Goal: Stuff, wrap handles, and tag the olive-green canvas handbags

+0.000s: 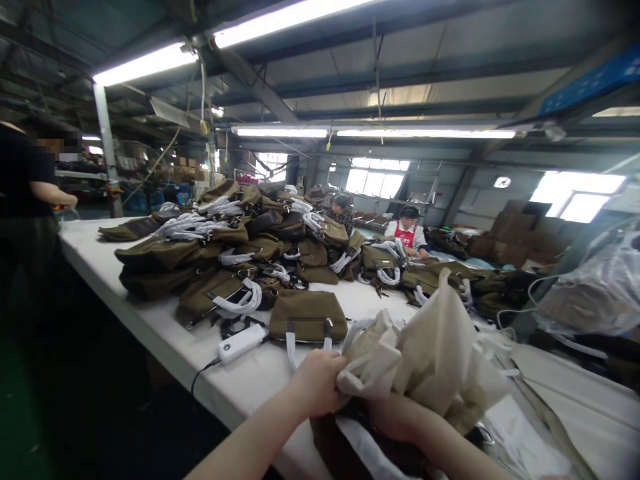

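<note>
In front of me is a handbag with its beige lining pulled up and out, bunched and standing in peaks. The dark brown-olive body of the handbag hangs below, with a white-wrapped handle across it. My left hand is closed, its fingers pinching the lining's left edge. My right hand reaches in beneath the lining from the right; folds of cloth hide its fingers. Just beyond my left hand, a finished-looking olive handbag lies flat, its wrapped handles toward me.
A large heap of olive handbags covers the far side of the white table. A white power bank with a cable lies near the left edge. Beige sheets lie at right. One person stands left; others sit behind the heap.
</note>
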Demonstrator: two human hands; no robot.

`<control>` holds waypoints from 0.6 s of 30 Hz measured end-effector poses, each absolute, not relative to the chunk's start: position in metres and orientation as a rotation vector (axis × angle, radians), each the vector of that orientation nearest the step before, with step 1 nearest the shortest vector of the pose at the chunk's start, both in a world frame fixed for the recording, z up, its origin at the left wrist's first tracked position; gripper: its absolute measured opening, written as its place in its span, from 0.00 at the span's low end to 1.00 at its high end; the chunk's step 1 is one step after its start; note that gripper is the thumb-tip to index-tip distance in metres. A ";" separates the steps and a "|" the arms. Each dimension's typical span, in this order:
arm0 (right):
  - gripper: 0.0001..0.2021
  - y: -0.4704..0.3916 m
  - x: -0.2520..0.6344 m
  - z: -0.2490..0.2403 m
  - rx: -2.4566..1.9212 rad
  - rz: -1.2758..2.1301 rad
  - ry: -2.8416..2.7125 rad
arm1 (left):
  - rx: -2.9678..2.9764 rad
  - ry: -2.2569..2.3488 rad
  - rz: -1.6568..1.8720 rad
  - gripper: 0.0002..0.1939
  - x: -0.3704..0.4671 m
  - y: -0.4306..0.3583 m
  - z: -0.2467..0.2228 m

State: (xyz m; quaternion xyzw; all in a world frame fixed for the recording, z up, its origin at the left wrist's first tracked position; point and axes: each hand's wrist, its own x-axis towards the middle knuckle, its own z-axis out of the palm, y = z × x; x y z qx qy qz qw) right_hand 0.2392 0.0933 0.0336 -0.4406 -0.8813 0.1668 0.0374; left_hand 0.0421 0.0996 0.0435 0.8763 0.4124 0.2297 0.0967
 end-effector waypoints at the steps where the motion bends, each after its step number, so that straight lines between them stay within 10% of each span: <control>1: 0.20 0.088 0.244 0.042 -1.336 0.501 -2.716 | 2.632 1.206 0.617 0.07 0.043 0.104 0.048; 11: 0.11 0.014 0.232 0.143 -1.441 0.101 -2.580 | 2.806 1.199 0.109 0.12 0.108 0.098 0.075; 16: 0.06 0.045 0.235 0.118 -1.476 0.328 -2.500 | 2.476 0.936 0.867 0.36 0.066 0.098 0.059; 18: 0.10 0.054 0.244 0.108 -1.492 0.368 -2.446 | 2.132 1.052 1.261 0.31 0.043 0.095 0.039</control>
